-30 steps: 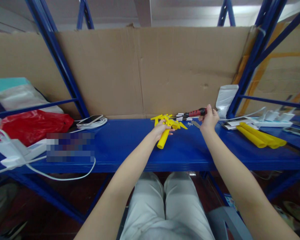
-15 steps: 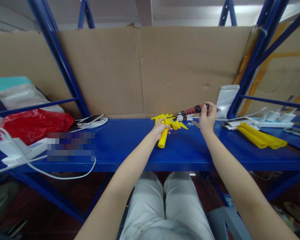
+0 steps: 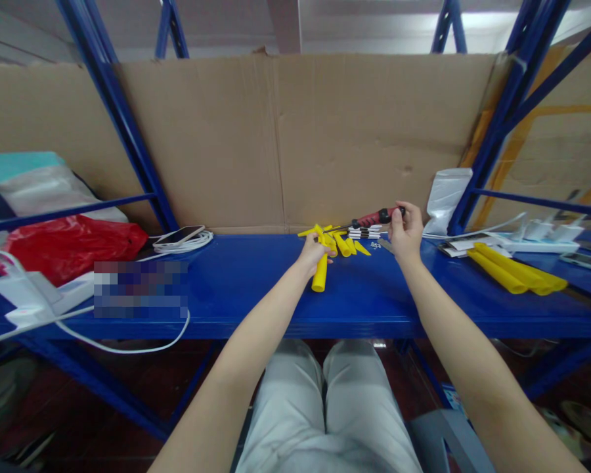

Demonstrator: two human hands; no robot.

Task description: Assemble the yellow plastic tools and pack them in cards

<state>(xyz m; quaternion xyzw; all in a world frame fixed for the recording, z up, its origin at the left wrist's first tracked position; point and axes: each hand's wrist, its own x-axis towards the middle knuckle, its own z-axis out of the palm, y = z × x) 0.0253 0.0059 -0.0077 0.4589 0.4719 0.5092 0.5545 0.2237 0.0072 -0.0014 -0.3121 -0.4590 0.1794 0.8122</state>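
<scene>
My left hand (image 3: 314, 252) is closed around a yellow tube (image 3: 319, 276), which points toward me over the blue shelf. In my right hand (image 3: 406, 231) is a red and black screwdriver (image 3: 373, 218), gripped at the end of its handle. Its shaft runs left to the yellow part at my left hand; the exact contact of the tip is too small to make out. Loose yellow pieces (image 3: 345, 246) lie just right of my left hand. Beside them are a row of white and black strips (image 3: 364, 232) and several tiny silvery bits (image 3: 375, 245).
Several yellow tubes (image 3: 515, 269) lie at the right by a white power strip (image 3: 536, 244). A white pouch (image 3: 446, 197) leans by the post. On the left are a phone (image 3: 180, 235) on a coiled cable and a red bag (image 3: 73, 246). Cardboard (image 3: 217, 144) stands behind.
My right hand and the screwdriver's handle have shifted slightly left. The left hand keeps its hold on the yellow tube, nearly still.
</scene>
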